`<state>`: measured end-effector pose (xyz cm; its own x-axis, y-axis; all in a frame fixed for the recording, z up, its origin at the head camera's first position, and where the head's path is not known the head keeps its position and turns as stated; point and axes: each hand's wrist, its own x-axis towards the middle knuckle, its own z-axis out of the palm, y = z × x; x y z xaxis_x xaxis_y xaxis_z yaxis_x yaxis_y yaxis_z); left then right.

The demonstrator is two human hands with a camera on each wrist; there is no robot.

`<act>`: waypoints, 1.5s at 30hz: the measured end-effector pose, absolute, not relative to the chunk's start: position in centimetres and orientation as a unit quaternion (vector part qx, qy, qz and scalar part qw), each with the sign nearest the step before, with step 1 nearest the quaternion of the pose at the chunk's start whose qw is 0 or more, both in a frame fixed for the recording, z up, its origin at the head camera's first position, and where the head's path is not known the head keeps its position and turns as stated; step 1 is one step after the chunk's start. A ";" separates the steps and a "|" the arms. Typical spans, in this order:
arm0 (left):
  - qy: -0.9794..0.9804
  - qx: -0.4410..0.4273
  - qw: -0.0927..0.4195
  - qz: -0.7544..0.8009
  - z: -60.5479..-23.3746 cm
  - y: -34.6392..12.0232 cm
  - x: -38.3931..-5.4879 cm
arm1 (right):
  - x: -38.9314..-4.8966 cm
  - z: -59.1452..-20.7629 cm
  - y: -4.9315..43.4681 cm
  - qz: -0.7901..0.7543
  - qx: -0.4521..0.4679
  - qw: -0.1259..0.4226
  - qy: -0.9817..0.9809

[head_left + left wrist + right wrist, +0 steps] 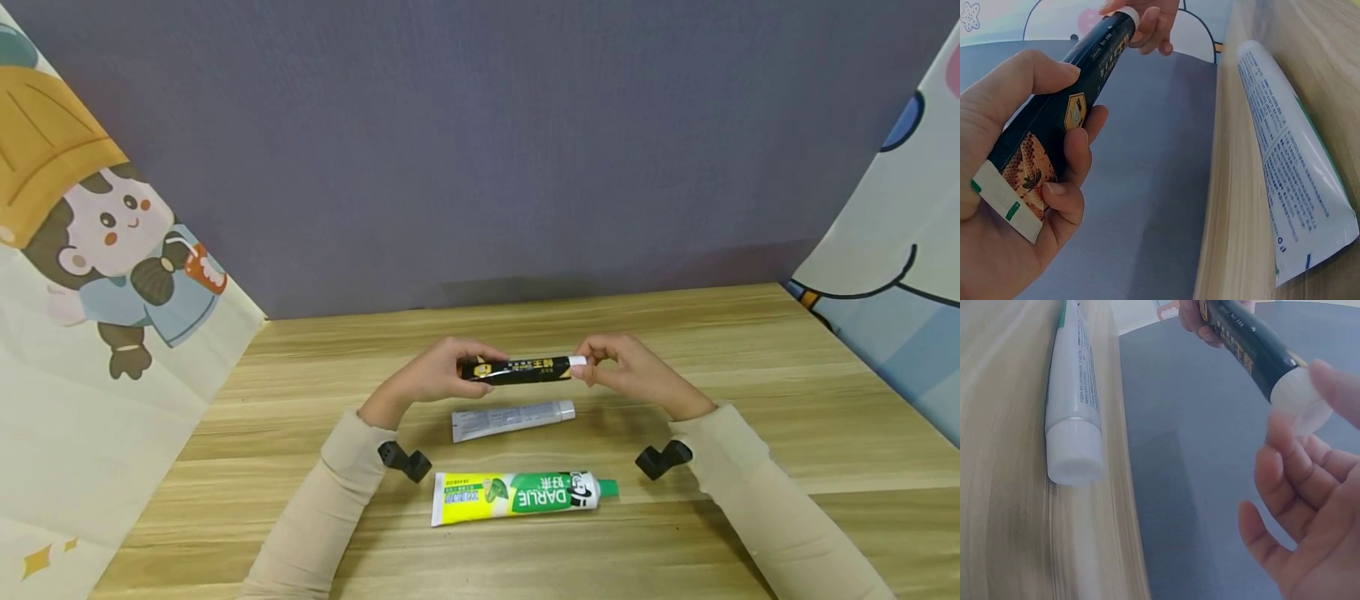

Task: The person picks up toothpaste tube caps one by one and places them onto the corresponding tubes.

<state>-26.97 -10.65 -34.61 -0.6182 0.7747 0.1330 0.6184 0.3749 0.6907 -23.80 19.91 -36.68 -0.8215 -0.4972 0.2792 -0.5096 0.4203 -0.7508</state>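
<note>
A black tube (529,370) with gold lettering and a white cap (1300,400) is held level above the table, between both hands. My left hand (442,371) grips its flat crimped end, thumb on one side and curled fingers on the other; a honeycomb picture shows there in the left wrist view. At the other end my right hand (633,372) pinches the white cap between thumb and forefinger, the other fingers loosely bent. Just below, a white tube (513,419) with small print lies on the table, its white cap to the right.
Nearer the front lies a yellow, white and green Darlie toothpaste tube (517,497), its green cap pointing right. The wood-grain table (720,533) ends at a grey-purple back panel (495,167). Cartoon-printed sheets (67,350) stand at both sides.
</note>
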 end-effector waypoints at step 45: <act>0.865 0.424 0.106 0.246 -39.8 -10.3 -32.0 | -23.7 -36.8 22.8 0.470 0.206 -0.008 -0.858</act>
<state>-32.00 -10.32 -39.78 -0.6178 0.7859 0.0259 0.6820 0.5192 0.5151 -23.68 22.83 -36.85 -0.9154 -0.3600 0.1801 -0.3455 0.4731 -0.8105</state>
